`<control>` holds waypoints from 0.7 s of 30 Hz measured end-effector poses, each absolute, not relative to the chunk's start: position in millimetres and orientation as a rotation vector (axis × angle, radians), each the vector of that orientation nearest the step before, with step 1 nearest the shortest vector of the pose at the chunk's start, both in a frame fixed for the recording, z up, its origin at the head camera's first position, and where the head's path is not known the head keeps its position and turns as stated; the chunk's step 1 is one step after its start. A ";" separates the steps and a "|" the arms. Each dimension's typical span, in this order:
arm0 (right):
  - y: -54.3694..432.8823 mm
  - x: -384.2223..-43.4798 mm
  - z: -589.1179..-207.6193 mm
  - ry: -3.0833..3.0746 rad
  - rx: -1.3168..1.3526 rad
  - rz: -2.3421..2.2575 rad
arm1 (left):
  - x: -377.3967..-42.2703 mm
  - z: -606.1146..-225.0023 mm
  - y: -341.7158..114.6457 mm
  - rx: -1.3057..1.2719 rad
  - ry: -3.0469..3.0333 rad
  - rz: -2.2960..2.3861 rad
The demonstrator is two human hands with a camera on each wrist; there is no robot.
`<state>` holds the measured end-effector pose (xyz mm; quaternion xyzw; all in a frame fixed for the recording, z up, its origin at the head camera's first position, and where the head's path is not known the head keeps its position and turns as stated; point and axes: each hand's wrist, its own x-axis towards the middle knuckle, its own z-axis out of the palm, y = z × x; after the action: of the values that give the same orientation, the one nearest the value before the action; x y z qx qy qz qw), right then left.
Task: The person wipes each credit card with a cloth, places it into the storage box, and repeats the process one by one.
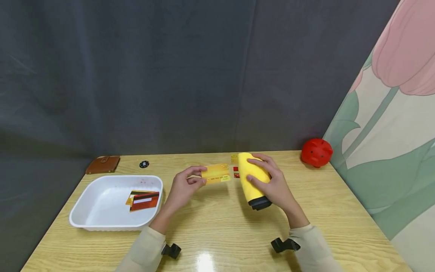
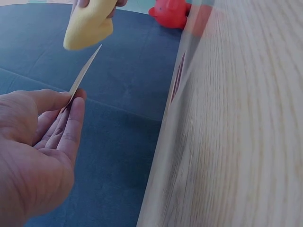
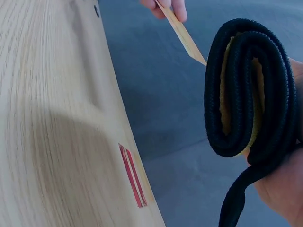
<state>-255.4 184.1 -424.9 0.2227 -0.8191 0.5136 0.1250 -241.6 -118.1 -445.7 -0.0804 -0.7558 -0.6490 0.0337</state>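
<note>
My left hand (image 1: 183,187) pinches a yellow-gold bank card (image 1: 216,173) by its left edge, thumb on one side and fingers on the other, raised above the table. In the left wrist view that card (image 2: 85,72) appears nearly edge-on. A folded yellow cloth (image 1: 250,175) with a black border is gripped in my right hand (image 1: 272,183), just right of the card. Its dark rolled border (image 3: 227,90) faces the camera in the right wrist view. Behind them on the table lie a red card (image 1: 236,172) and a yellow card (image 1: 234,158), both partly covered by the cloth in the head view.
A white plastic tub (image 1: 102,223) at left holds a red card (image 1: 144,201) over yellow ones. Farther back are a brown leather wallet (image 1: 103,164) and a black poker chip (image 1: 144,164). The red piggy bank (image 1: 316,152) stands at the back right, by a dark curtain (image 1: 170,75).
</note>
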 end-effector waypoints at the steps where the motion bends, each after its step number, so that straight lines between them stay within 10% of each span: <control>1: 181.6 -256.1 -425.7 -2.379 0.663 1.499 | -241.4 -445.7 -118.1 -0.250 -2.327 -1.996; 21: 145.4 -246.3 -439.8 -2.418 0.865 1.461 | -231.8 -441.9 -102.5 -0.289 -2.254 -2.035</control>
<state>-246.3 145.4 -439.8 0.2915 -0.8147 0.4925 0.0934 -231.8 -102.5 -441.9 -0.0945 -0.7380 -0.6666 0.0456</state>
